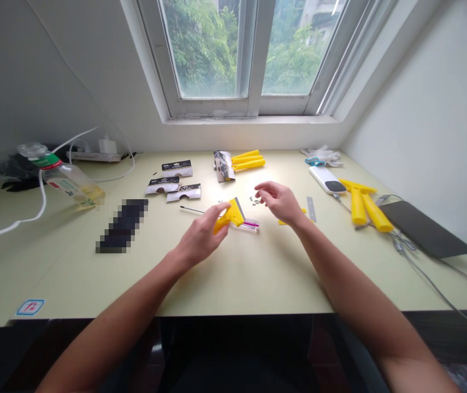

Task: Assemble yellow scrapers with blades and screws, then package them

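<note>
Here, left hand (202, 236) grips yellow scraper (233, 214); right hand (276, 201) hovers.

On pale-green flat bench (253, 278): at left, clear plastic bottle (67, 181); in middle, behind clear-handled metal screwdriver (250, 225), black-and-white cardboard packages (163, 185); at right, white rounded device (325, 180), behind yellow plastic handles (377, 213).

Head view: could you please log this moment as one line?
left hand: holds scraper | right hand: near small metal parts | screwdriver: on table, partly behind left hand | blade: on table, right of right hand
</note>
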Motion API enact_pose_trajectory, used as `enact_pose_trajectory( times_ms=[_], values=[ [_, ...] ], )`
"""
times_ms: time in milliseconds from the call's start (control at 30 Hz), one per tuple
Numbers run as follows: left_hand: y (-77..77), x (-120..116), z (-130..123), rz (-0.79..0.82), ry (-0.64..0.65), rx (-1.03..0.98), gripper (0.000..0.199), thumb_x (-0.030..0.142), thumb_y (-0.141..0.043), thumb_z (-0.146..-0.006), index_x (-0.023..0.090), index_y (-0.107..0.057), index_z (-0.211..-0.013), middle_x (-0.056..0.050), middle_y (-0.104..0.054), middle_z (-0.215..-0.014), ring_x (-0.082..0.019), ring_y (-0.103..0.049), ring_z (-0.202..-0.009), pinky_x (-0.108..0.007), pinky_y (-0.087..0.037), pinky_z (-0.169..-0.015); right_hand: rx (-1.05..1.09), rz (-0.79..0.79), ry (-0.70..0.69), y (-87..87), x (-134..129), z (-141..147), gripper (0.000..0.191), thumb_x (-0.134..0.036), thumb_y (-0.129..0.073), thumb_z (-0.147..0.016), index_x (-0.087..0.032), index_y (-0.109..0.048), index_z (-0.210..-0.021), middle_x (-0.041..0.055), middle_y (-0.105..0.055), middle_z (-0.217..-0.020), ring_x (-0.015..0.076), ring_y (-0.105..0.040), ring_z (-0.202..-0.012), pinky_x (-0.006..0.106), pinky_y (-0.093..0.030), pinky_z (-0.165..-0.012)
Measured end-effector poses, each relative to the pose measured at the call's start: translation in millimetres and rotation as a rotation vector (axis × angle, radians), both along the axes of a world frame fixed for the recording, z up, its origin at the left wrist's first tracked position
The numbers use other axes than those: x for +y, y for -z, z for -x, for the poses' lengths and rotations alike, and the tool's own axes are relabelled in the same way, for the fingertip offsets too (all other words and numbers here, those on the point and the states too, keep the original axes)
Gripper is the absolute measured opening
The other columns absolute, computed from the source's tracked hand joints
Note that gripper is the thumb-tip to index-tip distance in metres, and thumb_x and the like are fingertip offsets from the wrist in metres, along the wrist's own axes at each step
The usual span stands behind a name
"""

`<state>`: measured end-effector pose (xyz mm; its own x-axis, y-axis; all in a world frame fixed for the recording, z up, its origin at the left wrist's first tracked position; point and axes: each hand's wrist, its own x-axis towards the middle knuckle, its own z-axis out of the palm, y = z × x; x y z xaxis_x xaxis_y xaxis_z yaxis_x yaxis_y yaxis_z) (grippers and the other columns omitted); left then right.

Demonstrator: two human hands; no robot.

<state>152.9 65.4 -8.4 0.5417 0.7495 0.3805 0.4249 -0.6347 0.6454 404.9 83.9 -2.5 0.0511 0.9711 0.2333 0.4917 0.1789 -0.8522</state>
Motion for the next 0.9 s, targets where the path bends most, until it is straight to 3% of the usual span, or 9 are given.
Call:
enact_pose_trajectory(
  times_ms=[100, 167, 300, 500, 633, 733, 900],
  values=[
    [-7.8, 4, 1, 0.258, -0.096, -0.233, 0.04, 0.028, -0.055, -0.092, 0.023, -0.048, -0.131, -0.007, -0.064, -0.116, -0.007, -0.061, -0.06, -0.021, -0.051, -0.053, -0.496, -0.01, 0.079, 9.4, 9, -25, 0.019, -0.018, -0.054, -0.087, -0.018, -0.072, -0.093, 0.0077, -0.074, -0.094, 0.0203, -0.067, -0.082, 0.034, -0.05, -0.08],
    [-11.1, 6, 1, 0.412, -0.101, -0.418, 0.033, 0.032, -0.056, -0.091, 0.022, -0.05, -0.122, -0.005, -0.063, -0.109, -0.003, -0.051, -0.047, -0.019, -0.041, -0.04, -0.636, 0.031, 0.034, 15.9, 12, -31, 0.021, -0.019, -0.054, -0.089, -0.018, -0.074, -0.096, 0.0074, -0.074, -0.095, 0.0199, -0.067, -0.082, 0.033, -0.049, -0.08],
    [-10.2, 11, -2, 0.621, -0.023, -0.709, 0.028, 0.031, -0.061, -0.087, 0.023, -0.048, -0.111, -0.004, -0.057, -0.114, -0.002, -0.049, -0.046, -0.018, -0.037, -0.035, -0.687, 0.028, 0.013, 23.3, 13, -23, 0.022, -0.022, -0.057, -0.09, -0.019, -0.074, -0.103, 0.0094, -0.072, -0.1, 0.0211, -0.066, -0.086, 0.032, -0.047, -0.081],
    [-3.1, 11, -7, 0.773, 0.016, -0.744, 0.03, 0.028, -0.064, -0.085, 0.021, -0.05, -0.11, -0.002, -0.056, -0.108, -0.002, -0.048, -0.047, -0.016, -0.036, -0.035, -0.82, -0.065, -0.053, 28.0, 17, -7, 0.023, -0.022, -0.055, -0.093, -0.019, -0.076, -0.099, 0.0126, -0.07, -0.103, 0.026, -0.063, -0.098, 0.035, -0.045, -0.086],
    [-0.4, 9, -10, 0.799, 0.063, -0.723, 0.029, 0.028, -0.063, -0.086, 0.021, -0.052, -0.112, -0.001, -0.056, -0.102, -0.002, -0.049, -0.047, -0.016, -0.036, -0.034, -0.8, -0.073, -0.073, 28.5, 18, -5, 0.022, -0.018, -0.054, -0.092, -0.015, -0.075, -0.09, 0.0143, -0.072, -0.097, 0.0261, -0.064, -0.093, 0.036, -0.046, -0.082],
    [1.8, 8, -11, 0.789, 0.085, -0.713, 0.027, 0.029, -0.062, -0.087, 0.021, -0.053, -0.111, -0.001, -0.056, -0.103, -0.002, -0.049, -0.047, -0.016, -0.036, -0.034, -0.741, -0.09, -0.082, 21.0, 10, -3, 0.017, -0.018, -0.054, -0.092, -0.016, -0.072, -0.092, 0.0095, -0.073, -0.093, 0.0211, -0.065, -0.086, 0.033, -0.048, -0.079],
    [4.3, 4, -12, 0.756, 0.094, -0.673, 0.026, 0.032, -0.062, -0.089, 0.02, -0.052, -0.11, -0.004, -0.057, -0.111, -0.002, -0.049, -0.045, -0.017, -0.038, -0.035, -0.334, -0.328, -0.132, 3.8, -12, 16, 0.008, -0.02, -0.061, -0.089, -0.019, -0.068, -0.092, 0.0023, -0.072, -0.082, 0.0143, -0.064, -0.071, 0.027, -0.051, -0.066]
  ],
)
